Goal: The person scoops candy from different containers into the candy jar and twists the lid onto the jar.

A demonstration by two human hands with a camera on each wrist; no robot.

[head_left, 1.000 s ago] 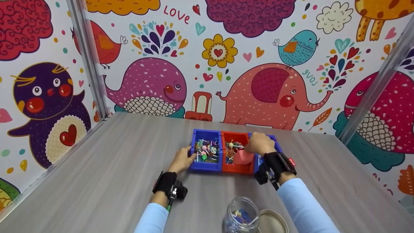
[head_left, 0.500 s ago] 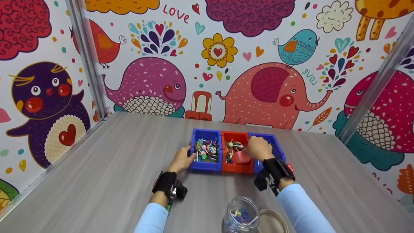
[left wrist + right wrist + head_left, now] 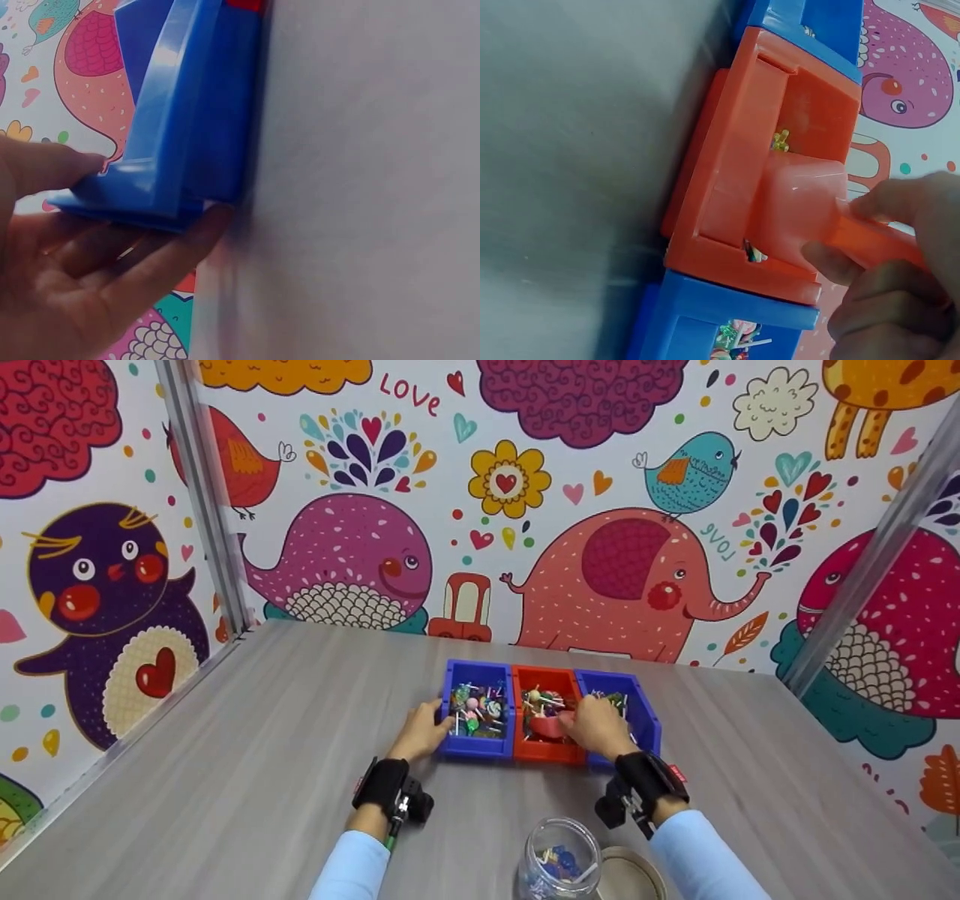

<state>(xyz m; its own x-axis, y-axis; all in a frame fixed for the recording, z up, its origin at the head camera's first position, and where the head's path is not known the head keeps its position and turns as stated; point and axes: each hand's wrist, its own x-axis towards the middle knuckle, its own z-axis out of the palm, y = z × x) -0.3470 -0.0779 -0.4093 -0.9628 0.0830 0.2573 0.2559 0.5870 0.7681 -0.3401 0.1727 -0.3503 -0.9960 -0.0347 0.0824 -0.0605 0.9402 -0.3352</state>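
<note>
In the head view, my right hand (image 3: 602, 727) holds a pinkish-red scoop (image 3: 549, 726) inside the red bin (image 3: 550, 751), over lollipops and small wrapped candies. The right wrist view shows curled fingers round the orange-red scoop handle (image 3: 874, 238); the wide blade (image 3: 799, 195) hides most of what lies in the bin. My left hand (image 3: 420, 731) grips the outer side of the left blue bin (image 3: 478, 746), which holds lollipops (image 3: 474, 705). Close up, the thumb (image 3: 56, 166) lies on one side of the blue wall and the fingers on the other.
A second blue bin (image 3: 648, 731) with candies adjoins the red one on the right, partly behind my hand. Nearer me stand an uncovered glass jar (image 3: 534, 877) with candies low inside and a round lid (image 3: 631, 877). Patterned panels (image 3: 337, 555) border the grey table (image 3: 300, 780).
My right hand has come slightly nearer me, and the scoop has tipped flatter in the red bin. More of the right blue bin shows. My left hand stays on its bin.
</note>
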